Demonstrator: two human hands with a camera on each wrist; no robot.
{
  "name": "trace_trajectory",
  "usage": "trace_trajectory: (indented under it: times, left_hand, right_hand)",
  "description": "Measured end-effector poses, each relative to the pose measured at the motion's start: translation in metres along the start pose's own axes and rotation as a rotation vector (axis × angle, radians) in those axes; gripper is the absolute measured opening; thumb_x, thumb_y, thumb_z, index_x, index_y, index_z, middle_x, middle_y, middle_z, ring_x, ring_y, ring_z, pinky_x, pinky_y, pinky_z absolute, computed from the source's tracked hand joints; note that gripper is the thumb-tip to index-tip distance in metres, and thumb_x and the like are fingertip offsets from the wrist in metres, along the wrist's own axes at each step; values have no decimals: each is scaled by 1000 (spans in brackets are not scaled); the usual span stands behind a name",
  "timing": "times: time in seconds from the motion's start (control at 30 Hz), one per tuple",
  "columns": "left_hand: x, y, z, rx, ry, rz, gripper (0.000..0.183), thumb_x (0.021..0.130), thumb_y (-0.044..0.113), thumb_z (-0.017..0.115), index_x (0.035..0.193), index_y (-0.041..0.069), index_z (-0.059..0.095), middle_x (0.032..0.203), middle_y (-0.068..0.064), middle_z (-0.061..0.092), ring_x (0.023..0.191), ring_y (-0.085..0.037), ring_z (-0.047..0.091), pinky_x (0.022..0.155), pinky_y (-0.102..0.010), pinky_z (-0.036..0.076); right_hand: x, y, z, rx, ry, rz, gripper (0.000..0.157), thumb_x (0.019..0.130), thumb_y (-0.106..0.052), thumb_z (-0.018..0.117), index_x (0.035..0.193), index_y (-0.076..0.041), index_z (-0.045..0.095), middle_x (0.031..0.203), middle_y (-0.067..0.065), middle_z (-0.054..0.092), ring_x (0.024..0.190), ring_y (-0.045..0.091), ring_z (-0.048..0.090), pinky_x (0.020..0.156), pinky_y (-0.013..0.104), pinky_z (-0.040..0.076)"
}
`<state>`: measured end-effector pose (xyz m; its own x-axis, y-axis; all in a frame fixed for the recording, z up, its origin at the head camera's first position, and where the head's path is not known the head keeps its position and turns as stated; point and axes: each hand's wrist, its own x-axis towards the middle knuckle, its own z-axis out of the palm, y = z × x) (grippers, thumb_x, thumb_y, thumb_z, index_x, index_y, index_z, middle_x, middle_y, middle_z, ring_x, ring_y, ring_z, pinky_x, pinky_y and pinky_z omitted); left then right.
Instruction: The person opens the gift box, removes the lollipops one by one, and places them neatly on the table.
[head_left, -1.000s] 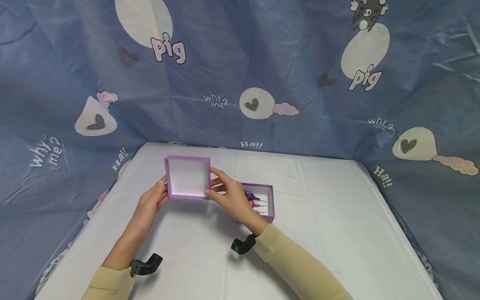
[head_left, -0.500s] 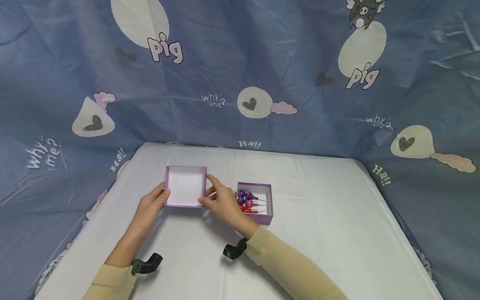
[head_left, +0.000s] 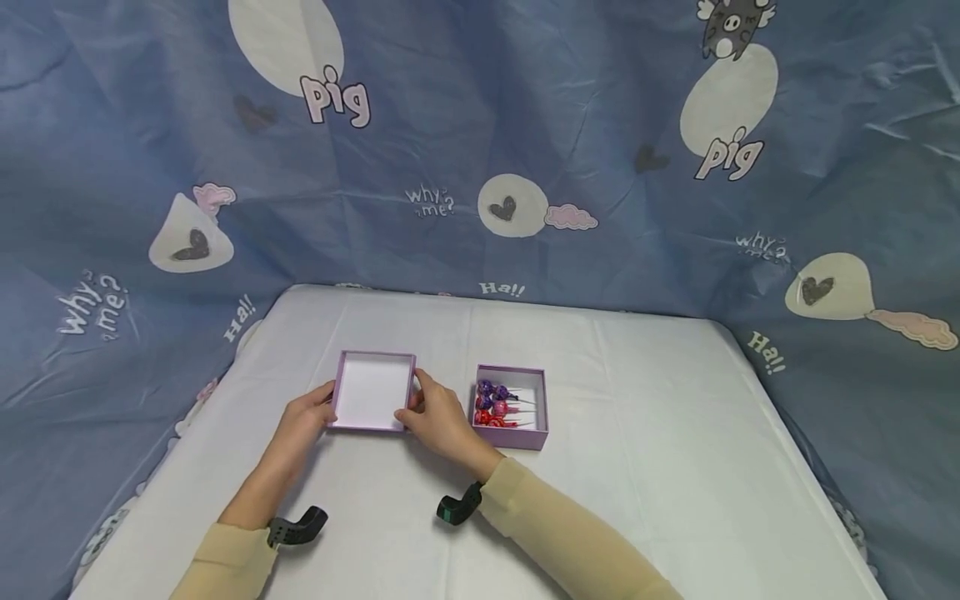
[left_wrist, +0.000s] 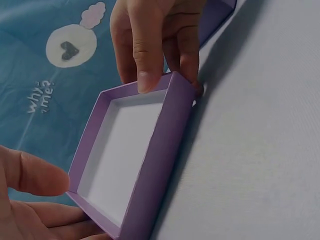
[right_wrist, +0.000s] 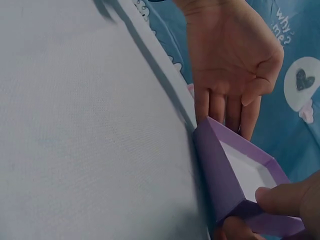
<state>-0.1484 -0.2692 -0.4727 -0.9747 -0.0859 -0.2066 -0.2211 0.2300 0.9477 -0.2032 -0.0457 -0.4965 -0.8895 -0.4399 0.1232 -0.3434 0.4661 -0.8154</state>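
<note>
A shallow purple box lid (head_left: 372, 392), white inside, lies between both hands close over the table, its hollow side up. My right hand (head_left: 441, 421) pinches its right side, thumb on the rim and fingers beneath. On the opposite side my left hand (head_left: 303, 417) holds the lid, fingers under its edge and thumb tip right at the rim in the left wrist view; the right wrist view shows the left fingers (right_wrist: 217, 107) partly hidden behind the lid. To the right stands an open purple box (head_left: 531, 437) with several lollipops (head_left: 498, 406) in purple, pink and red wrappers.
The white-covered table (head_left: 637, 467) reaches to a blue printed curtain (head_left: 420, 267) at the back and sides. A black wrist camera sits on each wrist, the left camera (head_left: 297, 527) and the right camera (head_left: 459, 506) both close over the tabletop.
Both hands have lowered the lid toward the table and tipped it flatter. My right hand has moved left and down, uncovering the box of lollipops.
</note>
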Motion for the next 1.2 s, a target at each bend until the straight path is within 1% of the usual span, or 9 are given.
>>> trace_trajectory:
  times: [0.07,0.17,0.33,0.47,0.63,0.8,0.93,1.03,1.2]
  left_hand:
    - [2,-2,1,-4,-3,-3,71,89,-4,42,155,-10,18,162,-27,15,151,-41,3,121,-58,7]
    - [4,-3,3,-38,-9,-6,74,89,-5,43,157,-7,14,162,-27,17,151,-39,10,122,-53,12]
    - [7,-2,6,-53,-25,-13,80,87,-6,44,159,-3,10,161,-28,20,150,-39,18,121,-52,18]
    - [7,-3,7,-51,-30,-20,80,87,-5,45,159,-5,11,163,-27,17,150,-39,16,121,-53,16]
    - [7,-7,8,-43,-40,-23,76,90,-2,45,158,-5,13,165,-22,13,152,-38,11,121,-55,14]
    - [9,-13,8,-65,-52,-47,74,93,0,46,159,-4,12,166,-21,10,152,-37,9,121,-56,13]
    - [11,-14,6,-59,-62,-52,71,96,3,46,159,-4,13,166,-22,9,152,-38,7,121,-57,13]
    - [11,-14,4,-55,-69,-54,69,99,6,47,159,-3,13,166,-22,8,152,-38,6,121,-56,14]
    - [11,-10,-1,-67,-75,-46,68,101,8,47,159,-4,12,165,-22,11,152,-37,10,121,-53,16]
  right_hand:
    - [0,2,1,-17,0,11,75,90,-18,77,150,4,39,87,0,61,69,4,55,61,19,49]
    - [1,3,1,-35,0,31,75,89,-18,77,150,3,39,83,-2,60,66,6,52,60,20,47]
    - [4,11,3,-36,-2,55,76,90,-17,76,151,6,37,77,-4,58,60,5,53,55,21,47]
    - [5,15,5,-10,-6,58,75,91,-17,75,150,8,36,76,-4,58,55,5,56,54,20,47]
    - [5,17,8,36,-5,67,74,93,-15,73,151,7,35,73,-3,59,52,6,60,53,20,50]
    - [4,19,9,55,0,79,73,93,-15,72,152,7,35,71,-4,59,52,6,61,55,20,51]
    - [3,18,10,68,6,78,73,94,-15,72,152,7,34,71,-4,59,51,6,61,54,20,50]
    - [3,16,9,53,8,74,72,93,-16,71,152,7,35,71,-3,59,51,6,60,53,20,50]
    - [2,6,5,-64,15,30,71,91,-22,72,149,6,41,81,1,55,66,9,53,58,23,46]
